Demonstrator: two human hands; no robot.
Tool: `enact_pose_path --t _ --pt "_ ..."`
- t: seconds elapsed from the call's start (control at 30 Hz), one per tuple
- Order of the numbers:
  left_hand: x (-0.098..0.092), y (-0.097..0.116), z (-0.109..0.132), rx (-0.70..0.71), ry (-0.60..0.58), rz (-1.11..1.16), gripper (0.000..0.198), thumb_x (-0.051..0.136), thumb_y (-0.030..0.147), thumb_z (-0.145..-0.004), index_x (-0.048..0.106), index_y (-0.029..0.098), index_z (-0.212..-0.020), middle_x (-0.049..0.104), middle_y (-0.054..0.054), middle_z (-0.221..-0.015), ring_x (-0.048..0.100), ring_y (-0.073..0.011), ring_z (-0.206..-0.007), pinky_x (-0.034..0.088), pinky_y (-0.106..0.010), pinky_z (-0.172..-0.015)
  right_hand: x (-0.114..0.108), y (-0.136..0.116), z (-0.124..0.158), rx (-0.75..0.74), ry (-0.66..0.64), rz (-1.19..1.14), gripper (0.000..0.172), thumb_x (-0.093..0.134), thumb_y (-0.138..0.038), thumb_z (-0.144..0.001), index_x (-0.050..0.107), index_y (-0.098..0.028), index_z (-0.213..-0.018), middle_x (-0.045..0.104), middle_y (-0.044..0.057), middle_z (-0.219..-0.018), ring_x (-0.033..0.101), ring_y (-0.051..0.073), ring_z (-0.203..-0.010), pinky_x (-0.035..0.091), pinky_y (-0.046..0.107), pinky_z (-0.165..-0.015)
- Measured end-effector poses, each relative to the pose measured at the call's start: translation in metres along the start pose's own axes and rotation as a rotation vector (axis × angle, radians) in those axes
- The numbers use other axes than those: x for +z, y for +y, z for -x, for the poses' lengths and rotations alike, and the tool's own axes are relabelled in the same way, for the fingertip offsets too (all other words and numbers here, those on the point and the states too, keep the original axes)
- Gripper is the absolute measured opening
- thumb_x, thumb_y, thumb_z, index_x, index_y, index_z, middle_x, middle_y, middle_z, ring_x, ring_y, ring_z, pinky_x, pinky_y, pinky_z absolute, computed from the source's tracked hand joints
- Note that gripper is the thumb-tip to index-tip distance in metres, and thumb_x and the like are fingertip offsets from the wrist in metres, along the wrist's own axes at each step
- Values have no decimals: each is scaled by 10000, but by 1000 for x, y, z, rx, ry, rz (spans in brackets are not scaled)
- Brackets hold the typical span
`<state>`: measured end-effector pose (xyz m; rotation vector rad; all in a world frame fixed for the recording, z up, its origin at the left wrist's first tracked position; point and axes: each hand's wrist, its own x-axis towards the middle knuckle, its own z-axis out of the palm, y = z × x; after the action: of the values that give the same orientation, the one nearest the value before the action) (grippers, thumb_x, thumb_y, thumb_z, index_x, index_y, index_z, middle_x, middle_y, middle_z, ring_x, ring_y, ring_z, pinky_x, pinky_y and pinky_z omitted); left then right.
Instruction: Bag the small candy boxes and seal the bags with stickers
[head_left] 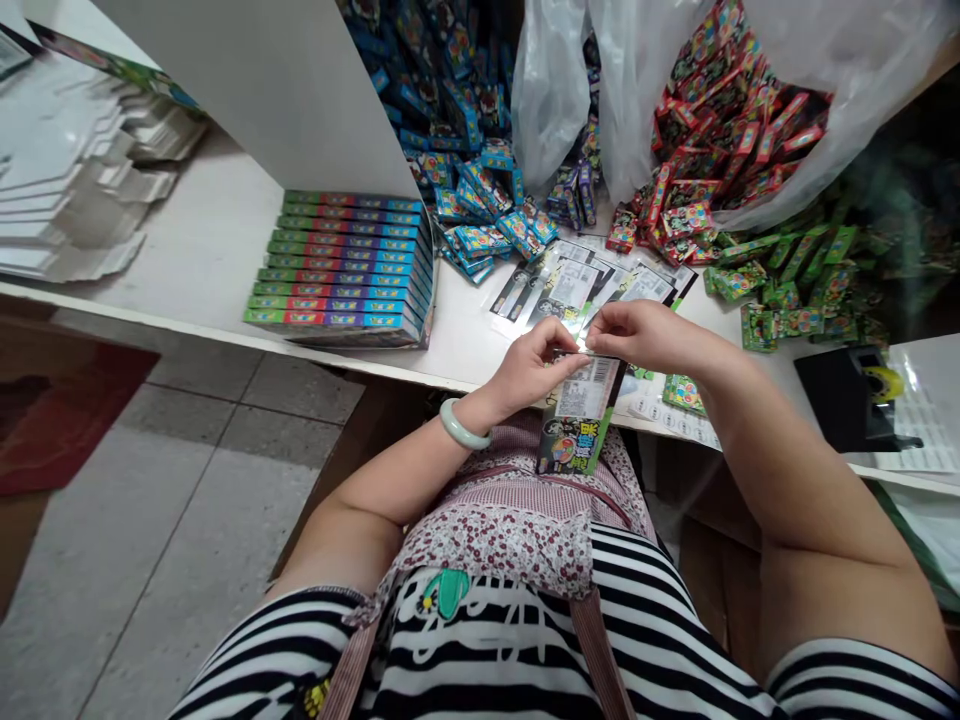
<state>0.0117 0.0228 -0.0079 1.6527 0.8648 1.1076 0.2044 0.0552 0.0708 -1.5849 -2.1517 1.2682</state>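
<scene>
My left hand (534, 365), with a pale green bangle at its wrist, grips the top edge of a flat printed packet (576, 430) between thumb and fingers. The packet is black and green with a white barcode label, and hangs over the table's front edge before my apron. My right hand (634, 330) is closed in a pinch at the packet's top edge; its fingertips almost meet the left ones. Whatever small piece lies between them is hidden. Just behind the hands, similar flat packets (570, 283) lie overlapping on the white table (457, 345).
A display box (341, 265) with rows of small colourful boxes stands left, its white lid raised. Blue boxes (487, 205), red boxes (697, 190) and green boxes (806, 285) lie heaped behind, some in plastic bags. A black tape dispenser (840, 395) sits right; folded cardboard (67, 180) is far left.
</scene>
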Motion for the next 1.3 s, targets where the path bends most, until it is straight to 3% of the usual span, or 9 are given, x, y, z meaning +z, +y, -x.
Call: enact_pose_path --t 0.2,0.3,0.43,0.5,0.57,0.73,0.9,1.03,1.3 --pt "-3 7 0 78 -120 -52 246 702 288 -859 611 215 -1076 661 -45 -998 627 -159 -879 516 -309 -793 13 27 -16 99 -206 -580 199 780 -319 -683 616 -219 -739 612 -17 -670 544 129 -635 451 274 -609" --pt "-18 10 -3 83 -139 -82 184 655 314 -890 671 213 -1044 695 -49 -984 650 -174 -900 526 -326 -835 13 41 -9 148 -111 -763 255 793 -321 -672 620 -213 -824 662 2 -748 604 139 -679 514 289 -650" --pt "-53 -7 -10 -54 423 -31 187 637 378 -884 662 235 -1002 684 -27 -1000 661 -176 -937 545 -304 -853 17 57 27 -3 204 -831 403 736 -462 -801 590 -256 -1115 720 61 -1138 677 185 -1043 551 362 -888" --pt "-64 -23 -12 -106 648 18 183 634 360 -869 637 242 -1009 669 -28 -1054 661 -167 -982 548 -287 -876 30 64 45 -60 167 -846 587 812 -455 -730 550 -283 -1227 697 64 -1243 643 199 -1177 539 373 -950" --pt "-64 -39 -11 -160 716 103 212 640 344 -846 611 243 -1029 654 -36 -1099 661 -162 -1003 557 -275 -870 44 68 54 -67 112 -875 658 879 -394 -637 565 -275 -1203 724 47 -1156 665 199 -1132 551 358 -928" --pt "-45 -54 6 -283 506 146 408 711 397 -793 574 229 -1139 644 -49 -1063 667 -174 -978 572 -284 -836 44 73 46 2 352 -966 267 737 -430 -798 617 -227 -922 701 -11 -818 686 128 -751 574 285 -708" --pt "-53 -50 5 -206 531 91 525 830 341 -704 590 244 -1161 649 -43 -1138 665 -175 -1034 566 -288 -898 29 70 38 14 206 -1022 378 629 -575 -885 642 -244 -1067 718 100 -1145 699 220 -1024 612 391 -827" --pt "-62 -54 -3 -327 586 325 453 819 283 -674 571 271 -1053 691 -12 -1110 689 -193 -1061 587 -340 -906 47 66 28 -34 413 -789 496 823 -402 -742 611 -267 -1171 640 99 -1309 571 264 -1284 501 476 -1082" --pt "-58 -63 4 -309 561 150 548 773 469 -728 520 254 -1164 662 -83 -1145 679 -226 -1086 581 -385 -914 56 74 32 -14 313 -1085 474 761 -336 -734 613 -260 -1178 708 18 -978 694 143 -798 565 271 -643"
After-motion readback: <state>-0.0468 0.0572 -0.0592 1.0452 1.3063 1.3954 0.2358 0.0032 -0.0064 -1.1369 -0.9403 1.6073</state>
